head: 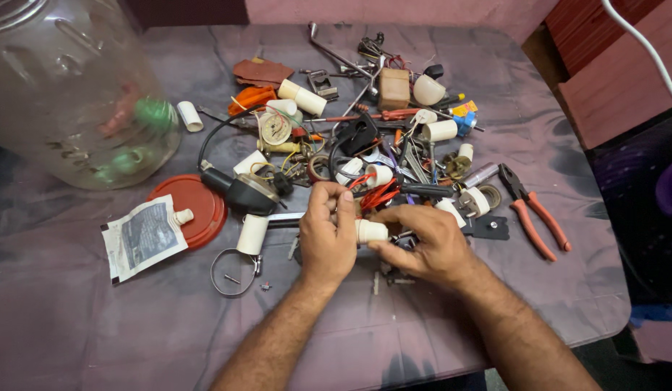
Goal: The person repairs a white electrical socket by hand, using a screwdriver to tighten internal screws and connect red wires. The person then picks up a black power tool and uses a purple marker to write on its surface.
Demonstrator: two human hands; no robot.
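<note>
My left hand (327,233) and right hand (426,245) both pinch a small white plastic lamp socket (370,231) above the cloth-covered table's (97,318) near edge — its red wires (375,194) could snag the clutter, I'd guess.

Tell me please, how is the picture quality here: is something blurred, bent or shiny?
Head view: the light is soft and even, with weak shadows under the left hand and right hand; the clear plastic jar at the upper left is close to the lens, soft and stretched by wide-angle distortion, with pale glare on its wall; the pile of small parts and the red-handled pliers are sharp.
</note>
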